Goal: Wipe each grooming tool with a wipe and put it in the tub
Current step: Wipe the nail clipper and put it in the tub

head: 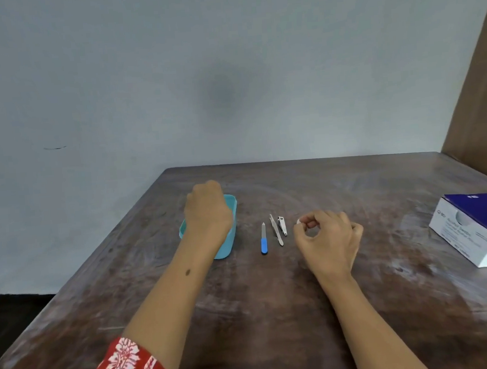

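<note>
1. A teal tub is set on the brown table, left of centre, with its long axis running from the near edge toward the wall, tilted slightly right at the far end.
2. The left hand is held over the tub, knuckles up and fingers curled downward into it; whether anything is held cannot be told.
3. Three tools are laid side by side to the right of the tub, all lengthwise toward the wall.
4. The file is placed nearest the tub, blue handle toward the person, metal tip pointing away.
5. The tweezers are laid just right of it, leaning slightly left at the far end.
6. The clipper lies against the tweezers on their right.
7. The right hand is rested on the table just right of the clipper, a small white wipe being pinched between thumb and fingertips.
8. A white and purple box is seen at the table's right edge.
</note>
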Demonstrator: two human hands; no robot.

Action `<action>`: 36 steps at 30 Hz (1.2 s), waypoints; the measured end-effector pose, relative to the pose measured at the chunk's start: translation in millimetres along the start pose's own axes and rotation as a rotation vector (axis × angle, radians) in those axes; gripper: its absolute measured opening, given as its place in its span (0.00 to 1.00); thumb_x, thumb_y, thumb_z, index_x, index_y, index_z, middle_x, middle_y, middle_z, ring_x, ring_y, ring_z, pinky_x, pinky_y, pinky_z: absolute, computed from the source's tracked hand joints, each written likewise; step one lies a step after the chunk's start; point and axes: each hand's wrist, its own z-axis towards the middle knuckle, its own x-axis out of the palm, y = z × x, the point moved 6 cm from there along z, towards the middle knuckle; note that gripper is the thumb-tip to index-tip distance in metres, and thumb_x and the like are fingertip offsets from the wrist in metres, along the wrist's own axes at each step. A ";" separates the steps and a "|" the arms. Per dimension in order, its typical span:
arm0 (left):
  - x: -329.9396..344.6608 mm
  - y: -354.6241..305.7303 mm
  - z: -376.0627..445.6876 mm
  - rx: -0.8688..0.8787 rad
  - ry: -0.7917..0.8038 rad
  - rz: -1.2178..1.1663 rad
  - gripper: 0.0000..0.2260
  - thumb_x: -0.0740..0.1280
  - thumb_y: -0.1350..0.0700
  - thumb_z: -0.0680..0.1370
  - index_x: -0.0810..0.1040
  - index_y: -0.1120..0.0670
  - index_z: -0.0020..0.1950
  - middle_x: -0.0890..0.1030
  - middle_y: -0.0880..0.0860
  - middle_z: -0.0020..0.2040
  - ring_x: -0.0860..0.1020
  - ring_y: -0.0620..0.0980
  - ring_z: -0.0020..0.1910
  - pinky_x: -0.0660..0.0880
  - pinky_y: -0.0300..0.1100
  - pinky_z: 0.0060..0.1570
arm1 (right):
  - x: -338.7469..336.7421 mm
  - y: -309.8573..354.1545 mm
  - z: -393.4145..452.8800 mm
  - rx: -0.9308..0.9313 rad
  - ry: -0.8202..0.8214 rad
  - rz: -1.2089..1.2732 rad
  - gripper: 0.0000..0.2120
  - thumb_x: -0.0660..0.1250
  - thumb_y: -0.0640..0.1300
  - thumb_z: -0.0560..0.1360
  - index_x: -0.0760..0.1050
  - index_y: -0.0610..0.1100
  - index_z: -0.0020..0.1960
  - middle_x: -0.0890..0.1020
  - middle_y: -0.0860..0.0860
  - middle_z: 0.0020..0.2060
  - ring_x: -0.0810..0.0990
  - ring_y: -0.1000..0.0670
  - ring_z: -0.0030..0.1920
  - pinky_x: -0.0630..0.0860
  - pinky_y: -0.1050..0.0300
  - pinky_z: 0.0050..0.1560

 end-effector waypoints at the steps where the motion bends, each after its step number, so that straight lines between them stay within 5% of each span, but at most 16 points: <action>1: -1.8 -7.0 -2.4 0.048 -0.054 -0.017 0.03 0.61 0.68 0.74 0.70 0.62 0.41 0.78 0.63 0.50 0.77 0.61 0.50 0.71 0.49 0.41 | -0.2 0.0 0.1 0.000 -0.010 0.002 0.05 0.71 0.42 0.65 0.77 0.50 0.32 0.80 0.54 0.30 0.76 0.50 0.37 0.56 0.57 0.44; 5: 25.4 -38.5 -9.0 0.259 -0.094 -0.113 0.06 0.60 0.64 0.75 0.76 0.62 0.45 0.80 0.61 0.46 0.77 0.62 0.47 0.73 0.50 0.43 | -0.9 -2.3 0.5 0.037 -0.055 0.024 0.04 0.67 0.45 0.66 0.78 0.50 0.33 0.80 0.55 0.30 0.75 0.51 0.37 0.59 0.55 0.45; 10: 78.5 -73.8 -29.4 0.442 -0.006 0.080 0.07 0.62 0.56 0.78 0.77 0.58 0.49 0.78 0.57 0.52 0.75 0.57 0.53 0.71 0.47 0.49 | -1.4 -8.0 1.7 0.076 -0.054 0.029 0.03 0.70 0.43 0.68 0.79 0.50 0.37 0.81 0.54 0.34 0.77 0.49 0.40 0.63 0.52 0.45; 16: 114.9 -79.1 -19.5 0.383 0.078 0.278 0.11 0.60 0.53 0.79 0.77 0.57 0.55 0.71 0.61 0.67 0.60 0.61 0.72 0.59 0.55 0.70 | -2.4 -7.1 2.7 0.085 -0.050 0.035 0.04 0.71 0.43 0.68 0.78 0.50 0.37 0.81 0.55 0.34 0.76 0.50 0.40 0.62 0.55 0.45; 23: 119.7 -78.5 -15.9 0.315 -0.004 0.242 0.06 0.62 0.55 0.78 0.77 0.54 0.49 0.77 0.56 0.56 0.69 0.56 0.60 0.65 0.51 0.61 | 0.7 -9.7 3.6 0.113 -0.066 0.220 0.06 0.68 0.39 0.72 0.79 0.46 0.48 0.80 0.52 0.39 0.78 0.49 0.41 0.73 0.53 0.43; 28: 112.9 -81.5 -18.0 0.325 -0.032 0.263 0.04 0.63 0.59 0.76 0.77 0.55 0.49 0.72 0.57 0.58 0.67 0.57 0.60 0.63 0.50 0.61 | 10.9 -28.0 6.4 0.350 -0.029 0.519 0.11 0.62 0.35 0.76 0.79 0.47 0.52 0.78 0.50 0.49 0.77 0.56 0.42 0.78 0.56 0.47; 30: 107.4 -75.8 -16.9 0.334 -0.091 0.122 0.06 0.62 0.58 0.78 0.77 0.56 0.52 0.73 0.56 0.57 0.69 0.56 0.58 0.66 0.48 0.58 | 13.0 -34.8 5.4 0.448 -0.056 0.624 0.10 0.63 0.36 0.76 0.78 0.50 0.48 0.79 0.50 0.48 0.79 0.52 0.44 0.80 0.53 0.44; 32: 98.9 -65.7 -14.7 0.334 -0.149 -0.188 0.06 0.61 0.58 0.79 0.76 0.56 0.51 0.77 0.54 0.51 0.74 0.52 0.50 0.72 0.45 0.51 | 17.8 -37.7 3.5 0.542 -0.017 0.706 0.09 0.63 0.36 0.76 0.78 0.49 0.47 0.79 0.48 0.46 0.81 0.49 0.42 0.79 0.62 0.37; 36: 103.0 -43.4 -15.2 0.148 -0.023 -0.819 0.05 0.63 0.60 0.78 0.79 0.55 0.48 0.82 0.49 0.38 0.79 0.42 0.33 0.76 0.36 0.37 | 37.9 -32.6 -0.6 0.757 0.116 0.995 0.10 0.63 0.33 0.76 0.78 0.46 0.44 0.79 0.48 0.40 0.79 0.55 0.34 0.79 0.60 0.39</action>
